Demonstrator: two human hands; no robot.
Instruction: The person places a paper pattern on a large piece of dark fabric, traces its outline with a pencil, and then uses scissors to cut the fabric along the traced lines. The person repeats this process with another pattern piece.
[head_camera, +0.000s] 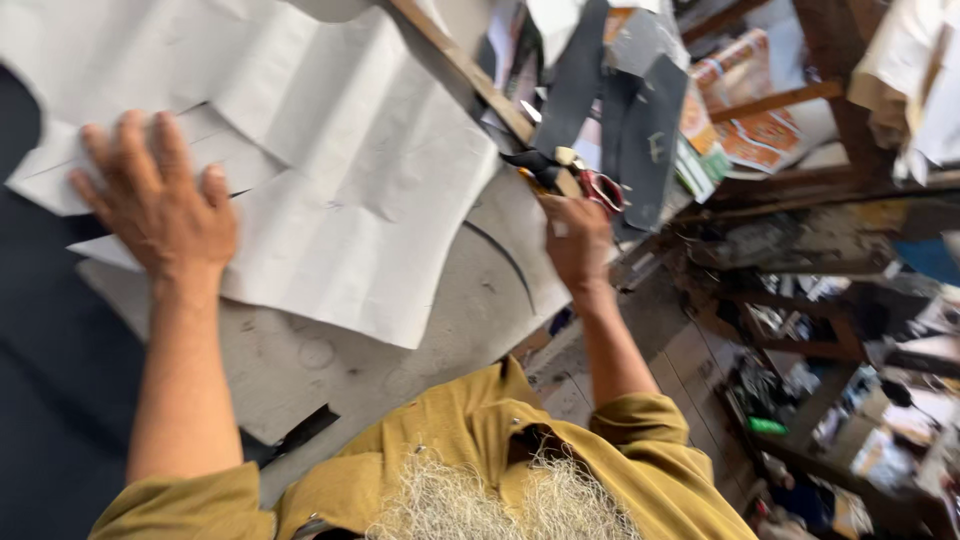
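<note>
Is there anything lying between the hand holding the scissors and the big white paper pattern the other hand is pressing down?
Nothing visible does. The right hand holds the scissors at the table edge; between it and the white paper pattern lies only bare grey sheet. The left hand rests flat on the paper's far side.

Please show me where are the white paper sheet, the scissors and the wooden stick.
white paper sheet (350, 180), head view, middle of the sheet.
scissors (600, 188), head view, red handle loop.
wooden stick (465, 70), head view, bare middle part.

wooden strip (470, 75), printed packets (745, 110), cluttered shelves (830, 330)
</note>
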